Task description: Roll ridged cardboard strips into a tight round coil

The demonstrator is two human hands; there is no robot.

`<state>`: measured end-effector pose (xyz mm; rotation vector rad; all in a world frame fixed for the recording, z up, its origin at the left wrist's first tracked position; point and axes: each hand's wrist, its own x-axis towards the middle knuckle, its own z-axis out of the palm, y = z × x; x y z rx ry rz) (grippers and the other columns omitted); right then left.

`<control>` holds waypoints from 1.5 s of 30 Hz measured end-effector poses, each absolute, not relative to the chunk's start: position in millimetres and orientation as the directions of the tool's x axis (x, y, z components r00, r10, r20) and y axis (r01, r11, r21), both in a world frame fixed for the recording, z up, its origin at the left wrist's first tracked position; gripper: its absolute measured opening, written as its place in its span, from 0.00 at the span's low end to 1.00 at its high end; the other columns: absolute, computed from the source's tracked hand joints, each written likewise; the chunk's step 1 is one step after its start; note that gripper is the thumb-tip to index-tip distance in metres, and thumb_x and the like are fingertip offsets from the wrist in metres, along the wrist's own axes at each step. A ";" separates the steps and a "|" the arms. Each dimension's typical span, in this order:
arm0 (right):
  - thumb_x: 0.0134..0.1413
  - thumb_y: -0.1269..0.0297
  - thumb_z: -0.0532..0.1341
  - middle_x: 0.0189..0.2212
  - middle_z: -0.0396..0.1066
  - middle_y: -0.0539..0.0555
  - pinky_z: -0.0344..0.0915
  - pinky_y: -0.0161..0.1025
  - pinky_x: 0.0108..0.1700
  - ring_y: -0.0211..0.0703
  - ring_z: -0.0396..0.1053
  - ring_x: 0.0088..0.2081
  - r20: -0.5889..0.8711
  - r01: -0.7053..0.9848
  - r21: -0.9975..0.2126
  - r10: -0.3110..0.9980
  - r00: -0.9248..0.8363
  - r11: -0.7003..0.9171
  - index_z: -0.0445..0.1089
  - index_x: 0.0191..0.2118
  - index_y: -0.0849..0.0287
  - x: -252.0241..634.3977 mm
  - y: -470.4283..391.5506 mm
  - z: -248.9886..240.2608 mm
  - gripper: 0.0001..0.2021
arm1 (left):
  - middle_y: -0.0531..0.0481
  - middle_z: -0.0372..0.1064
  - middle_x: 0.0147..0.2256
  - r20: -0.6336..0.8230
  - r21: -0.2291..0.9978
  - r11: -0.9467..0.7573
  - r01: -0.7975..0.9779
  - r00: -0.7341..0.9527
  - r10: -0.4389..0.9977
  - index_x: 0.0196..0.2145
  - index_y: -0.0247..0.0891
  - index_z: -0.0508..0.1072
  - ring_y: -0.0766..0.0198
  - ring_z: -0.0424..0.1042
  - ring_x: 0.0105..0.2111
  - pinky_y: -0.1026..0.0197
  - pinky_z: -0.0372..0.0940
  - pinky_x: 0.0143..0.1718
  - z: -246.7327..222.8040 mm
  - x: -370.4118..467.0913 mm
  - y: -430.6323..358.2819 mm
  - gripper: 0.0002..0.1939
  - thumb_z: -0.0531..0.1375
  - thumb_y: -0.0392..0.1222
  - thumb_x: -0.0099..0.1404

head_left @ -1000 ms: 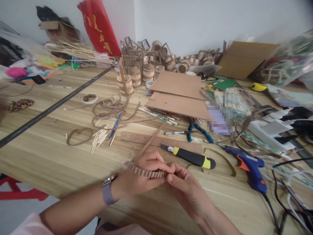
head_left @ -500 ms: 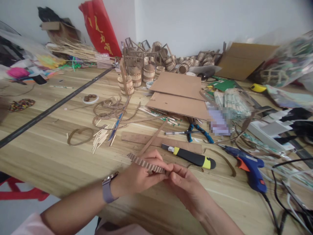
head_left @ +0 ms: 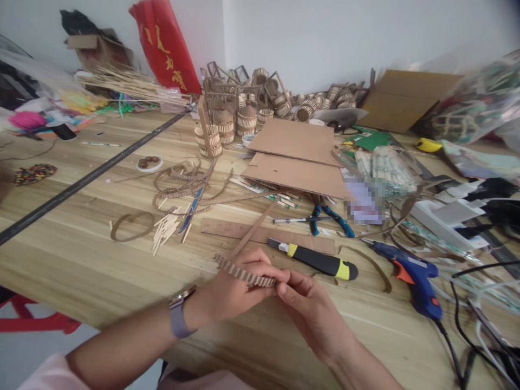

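A narrow strip of corrugated cardboard (head_left: 244,274) runs over my left hand (head_left: 239,290), its ridged side facing up. The fingers of that hand are closed around the strip. Close against it, my right hand (head_left: 304,303) pinches the strip's right end between thumb and fingers. Just beyond my hands lies a black and yellow utility knife (head_left: 317,261) with its blade out. Behind the knife is a flat cardboard piece (head_left: 300,238), and a thin brown strip (head_left: 258,225) crosses it at a slant.
A blue glue gun (head_left: 414,276) lies to the right among cables. Pliers (head_left: 331,218), short sticks (head_left: 166,230) and coiled corrugated strips (head_left: 182,184) are on the table. Cardboard sheets (head_left: 296,141) lie farther back, before several small stick baskets (head_left: 223,124). A white power strip (head_left: 442,216) sits at right.
My hands stay together on the strip, with my right fingers shifted slightly over its end. The strip's free end has moved a little to the right. Nothing else has visibly moved.
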<state>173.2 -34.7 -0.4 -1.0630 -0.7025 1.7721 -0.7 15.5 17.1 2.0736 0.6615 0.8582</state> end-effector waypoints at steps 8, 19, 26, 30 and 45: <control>0.37 0.54 0.76 0.26 0.69 0.49 0.55 0.36 0.39 0.41 0.62 0.33 -0.367 -0.467 -0.774 0.904 -0.218 -0.427 0.71 0.25 0.58 169.5 -38.5 -1.3 0.17 | 0.49 0.68 0.35 0.337 0.830 -0.543 0.128 0.660 0.672 0.44 0.40 0.78 0.66 0.70 0.34 0.65 0.67 0.38 13.5 -0.8 15.9 0.10 0.60 0.44 0.69; 0.36 0.52 0.75 0.29 0.75 0.52 0.56 0.39 0.43 0.44 0.65 0.35 -0.399 -0.420 -0.775 0.880 -0.257 -0.473 0.79 0.31 0.58 175.9 -34.6 -3.0 0.17 | 0.50 0.66 0.34 0.351 0.820 -0.551 0.154 0.625 0.697 0.45 0.42 0.79 0.66 0.68 0.33 0.64 0.66 0.37 12.9 -3.3 16.9 0.12 0.61 0.46 0.68; 0.39 0.55 0.75 0.28 0.76 0.52 0.56 0.38 0.44 0.41 0.65 0.34 -0.425 -0.423 -0.767 0.876 -0.229 -0.483 0.80 0.32 0.57 175.1 -35.0 2.9 0.14 | 0.50 0.65 0.33 0.353 0.759 -0.609 0.231 0.640 0.682 0.46 0.41 0.79 0.66 0.68 0.33 0.65 0.65 0.35 15.1 -1.7 15.9 0.12 0.58 0.42 0.70; 0.38 0.55 0.75 0.28 0.76 0.52 0.57 0.39 0.45 0.42 0.66 0.36 -0.399 -0.450 -0.766 0.888 -0.228 -0.460 0.80 0.30 0.57 172.9 -34.5 6.3 0.13 | 0.49 0.66 0.33 0.373 0.734 -0.635 0.240 0.640 0.672 0.46 0.40 0.79 0.66 0.68 0.33 0.65 0.66 0.35 16.6 -1.5 15.7 0.13 0.57 0.44 0.70; 0.37 0.63 0.77 0.22 0.66 0.45 0.54 0.32 0.35 0.35 0.59 0.29 -0.332 -0.555 -0.729 0.916 -0.225 -0.400 0.68 0.24 0.58 166.9 -39.6 1.2 0.16 | 0.50 0.69 0.31 0.460 0.659 -0.717 0.229 0.631 0.625 0.46 0.39 0.79 0.68 0.69 0.29 0.67 0.64 0.31 11.6 -0.1 10.1 0.14 0.56 0.45 0.71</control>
